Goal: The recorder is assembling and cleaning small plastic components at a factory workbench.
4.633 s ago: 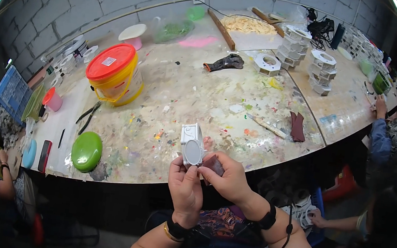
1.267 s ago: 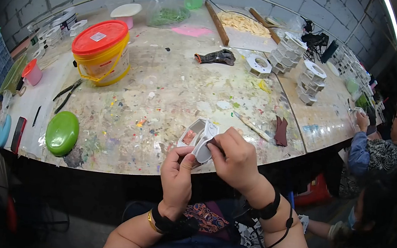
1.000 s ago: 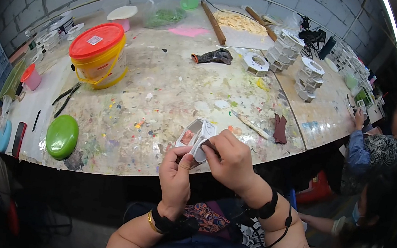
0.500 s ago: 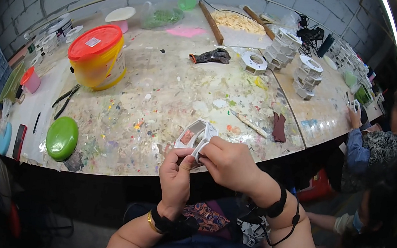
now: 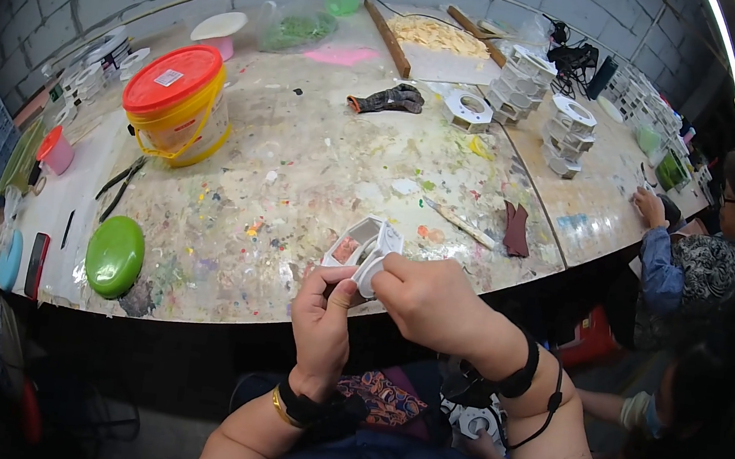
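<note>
To your left stands a red-lidded yellow bucket (image 5: 181, 119), near black pliers (image 5: 135, 167). Ahead of you lies a dark glove (image 5: 393, 99).

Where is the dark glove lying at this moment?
In the head view, the dark glove lies on the far half of the table, midway across the picture, just left of a white frame and in front of the left wooden bar.

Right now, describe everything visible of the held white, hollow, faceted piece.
The white, hollow, faceted piece looks like rigid plastic or plaster, with an open window and a rounded near-side panel. It is tilted, at the near edge of the paint-stained table. The left hand grips its lower left; the right hand covers part of its right side.
</note>
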`<move>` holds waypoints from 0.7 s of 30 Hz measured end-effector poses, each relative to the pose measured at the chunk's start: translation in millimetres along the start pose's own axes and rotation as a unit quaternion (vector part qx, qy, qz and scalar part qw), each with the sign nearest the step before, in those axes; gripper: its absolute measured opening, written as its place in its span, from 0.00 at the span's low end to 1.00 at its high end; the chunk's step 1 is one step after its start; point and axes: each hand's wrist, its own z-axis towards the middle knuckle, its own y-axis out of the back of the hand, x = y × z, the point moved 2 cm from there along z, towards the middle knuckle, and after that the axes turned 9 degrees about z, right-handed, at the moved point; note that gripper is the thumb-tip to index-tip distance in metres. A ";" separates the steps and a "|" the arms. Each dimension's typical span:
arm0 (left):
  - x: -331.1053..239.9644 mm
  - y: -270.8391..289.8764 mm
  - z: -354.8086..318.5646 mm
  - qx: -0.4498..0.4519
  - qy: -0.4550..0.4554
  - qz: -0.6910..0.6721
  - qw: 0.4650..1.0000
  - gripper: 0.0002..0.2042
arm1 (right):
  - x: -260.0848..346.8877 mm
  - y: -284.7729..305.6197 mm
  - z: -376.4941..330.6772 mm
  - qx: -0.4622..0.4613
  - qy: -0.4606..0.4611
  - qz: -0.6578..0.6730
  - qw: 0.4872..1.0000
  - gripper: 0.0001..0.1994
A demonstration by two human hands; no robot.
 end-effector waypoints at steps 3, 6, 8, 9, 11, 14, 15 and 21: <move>-2.7 1.6 2.6 -0.017 0.012 -0.011 1.000 0.06 | -4.2 12.0 -0.5 -0.026 -0.018 -0.036 0.999 0.07; -7.6 1.5 3.5 -0.021 0.016 -0.037 0.999 0.06 | -6.0 13.2 -1.7 -0.121 -0.036 0.045 0.991 0.06; -9.2 0.8 5.2 -0.054 0.034 -0.068 0.996 0.08 | -6.9 9.2 -2.8 -0.174 -0.039 0.090 0.980 0.06; -10.4 0.5 5.5 -0.056 0.031 -0.062 0.996 0.08 | -7.0 6.7 -3.7 -0.179 -0.037 0.089 0.979 0.06; -10.8 -0.1 4.3 -0.065 0.046 -0.051 0.995 0.11 | -8.7 1.9 -6.5 -0.208 -0.081 0.140 0.965 0.06; -10.0 -1.0 1.1 -0.062 0.035 -0.060 0.996 0.13 | -4.5 -9.8 -7.3 -0.197 -0.113 0.179 0.957 0.06; -9.2 -1.2 -0.4 -0.058 0.034 -0.060 0.996 0.13 | -2.2 -14.0 -6.4 -0.191 -0.111 0.166 0.961 0.06; -3.2 -4.1 -7.7 -0.034 0.015 0.018 0.999 0.11 | 0.8 -30.4 0.5 -0.232 -0.114 0.157 0.953 0.08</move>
